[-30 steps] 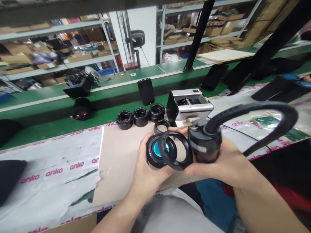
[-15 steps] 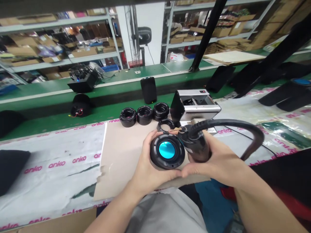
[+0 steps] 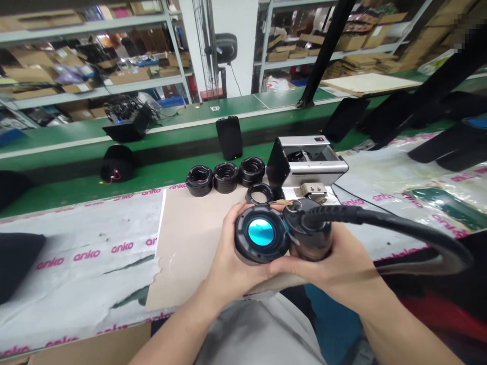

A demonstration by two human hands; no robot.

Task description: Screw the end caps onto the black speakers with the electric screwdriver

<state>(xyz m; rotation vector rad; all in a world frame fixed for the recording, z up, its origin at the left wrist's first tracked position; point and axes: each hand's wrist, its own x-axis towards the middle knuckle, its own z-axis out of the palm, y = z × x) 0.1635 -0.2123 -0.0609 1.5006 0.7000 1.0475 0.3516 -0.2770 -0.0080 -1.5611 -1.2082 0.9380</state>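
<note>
In my left hand point(image 3: 243, 266) is a round black speaker point(image 3: 243, 249) with a shiny blue centre, facing up toward me. Fingers wrap its left side and the thumb lies along its near edge. My right hand point(image 3: 323, 263) is closed round a black corded electric screwdriver point(image 3: 310, 235), held against the speaker's right side; its tip is hidden. A thick black cable point(image 3: 403, 225) runs from it to the right. My right thumb reaches toward the near rim of the speaker. Just beyond the speaker lies a black ring point(image 3: 259, 194).
Several black ring-shaped parts point(image 3: 225, 178) stand in a row on the cardboard sheet point(image 3: 182, 243). Behind the screwdriver sits a silver and black screw feeder point(image 3: 317, 172). A black speaker box point(image 3: 229, 138) stands on the green bench point(image 3: 163, 170). A slanted black post point(image 3: 323, 56) rises behind.
My right hand has tilted the screwdriver and shifted slightly, its cable swinging down and to the right. The thumb has moved left along the speaker's edge. My left hand still holds the speaker.
</note>
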